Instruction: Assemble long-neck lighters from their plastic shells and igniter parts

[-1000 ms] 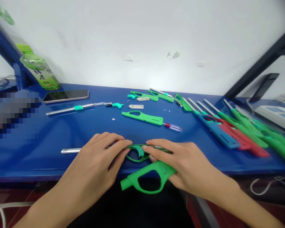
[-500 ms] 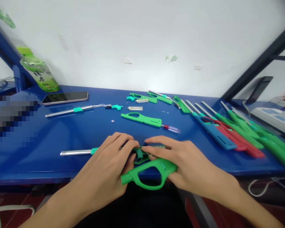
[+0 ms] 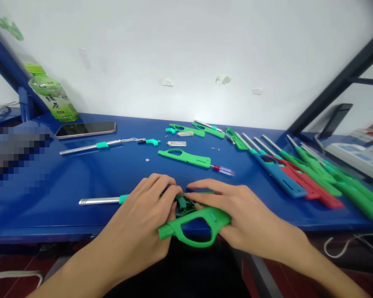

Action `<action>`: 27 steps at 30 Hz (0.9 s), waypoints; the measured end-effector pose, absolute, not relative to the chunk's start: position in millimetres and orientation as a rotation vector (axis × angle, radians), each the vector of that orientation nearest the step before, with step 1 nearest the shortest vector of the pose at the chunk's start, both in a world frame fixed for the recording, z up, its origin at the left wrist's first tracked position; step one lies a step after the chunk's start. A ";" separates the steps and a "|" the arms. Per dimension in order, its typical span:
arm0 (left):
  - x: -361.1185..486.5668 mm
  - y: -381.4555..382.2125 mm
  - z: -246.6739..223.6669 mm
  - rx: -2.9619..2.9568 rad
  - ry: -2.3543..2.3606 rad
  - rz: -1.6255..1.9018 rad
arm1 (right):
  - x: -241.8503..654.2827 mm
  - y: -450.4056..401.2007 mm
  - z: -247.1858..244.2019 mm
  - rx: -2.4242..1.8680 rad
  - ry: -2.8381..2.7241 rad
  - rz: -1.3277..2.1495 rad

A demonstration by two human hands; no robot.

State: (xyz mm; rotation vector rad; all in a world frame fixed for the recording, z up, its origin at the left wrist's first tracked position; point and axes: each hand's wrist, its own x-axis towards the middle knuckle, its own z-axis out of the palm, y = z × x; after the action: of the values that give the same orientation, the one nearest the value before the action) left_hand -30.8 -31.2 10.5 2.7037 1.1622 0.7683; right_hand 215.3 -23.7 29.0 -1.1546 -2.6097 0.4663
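At the table's front edge my left hand point(image 3: 152, 207) is closed around an opened gas lighter. Its metal barrel point(image 3: 99, 201) with a turquoise collar sticks out to the left. A dark green trigger point(image 3: 181, 203) shows by my left fingertips. My right hand point(image 3: 236, 207) is closed on a loose green casing half point(image 3: 199, 238), tilted, with its trigger loop hanging over the edge. My right index and middle fingertips reach to the wires beside the trigger. The lighter's inside is mostly hidden by both hands.
Behind lie a green casing half point(image 3: 189, 159), a clear-handled screwdriver point(image 3: 224, 170), small fuel tanks point(image 3: 176, 143) and a barrel with wires point(image 3: 108, 143). Several lighters, including a blue one point(image 3: 279, 174), lie right. A phone point(image 3: 85, 129) and a bottle point(image 3: 52, 95) stand back left.
The view has shifted slightly. Both hands keep their hold on the lighter and the casing half, with hardly any movement.
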 end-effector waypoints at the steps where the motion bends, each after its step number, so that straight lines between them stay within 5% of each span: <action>1: -30.7 -31.4 10.3 2.717 1.171 0.773 | 215.3 -23.8 29.2 -1.154 -2.610 0.470; 27: -29.1 -33.5 8.4 2.719 1.188 0.823 | 217.0 -24.9 28.8 -1.159 -2.642 0.460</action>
State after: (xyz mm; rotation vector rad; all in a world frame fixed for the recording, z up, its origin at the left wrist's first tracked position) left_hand -29.1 -33.5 8.4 2.7187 1.1882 0.8233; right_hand 217.0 -24.9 28.8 -1.1589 -2.6418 0.4600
